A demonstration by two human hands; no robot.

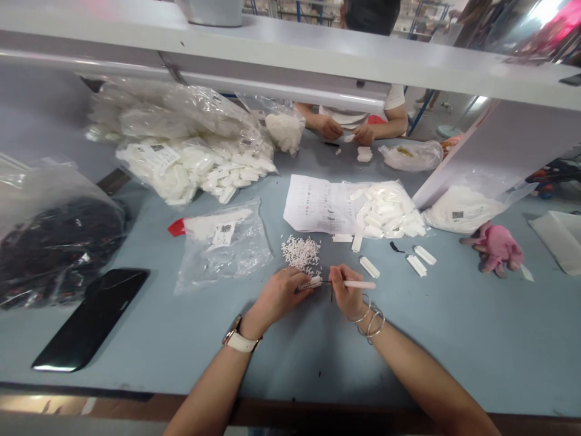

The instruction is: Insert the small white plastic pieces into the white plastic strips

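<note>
Our left hand [278,295] is closed around a slim white piece [312,282], pinched between thumb and fingers, above the middle of the desk [290,357], a little back from the front edge. Our right hand [347,292] is wrapped around a pink-handled tool [361,284], its thin dark shaft pointing left at the end of that piece; whether the tip touches it, we cannot tell. Just beyond our left hand, toward the far edge, we have a heap of tiny white pegs [300,251].

To the right of our right hand lies one loose white casing [369,267], with a pair of white casings [420,260] farther toward the right edge. Behind these, a clear bag of white parts [388,209] overlaps a printed sheet [308,203].

Toward the left edge we see a flattened clear bag [224,242] with a label, and a glossy black panel [93,318] slanting near the front left corner. Bulging bags of white parts [190,163] fill the far left. Near the right edge lies a pink glove [494,248]. At the far edge, a co-worker [396,118] has both arms over the desk.
</note>
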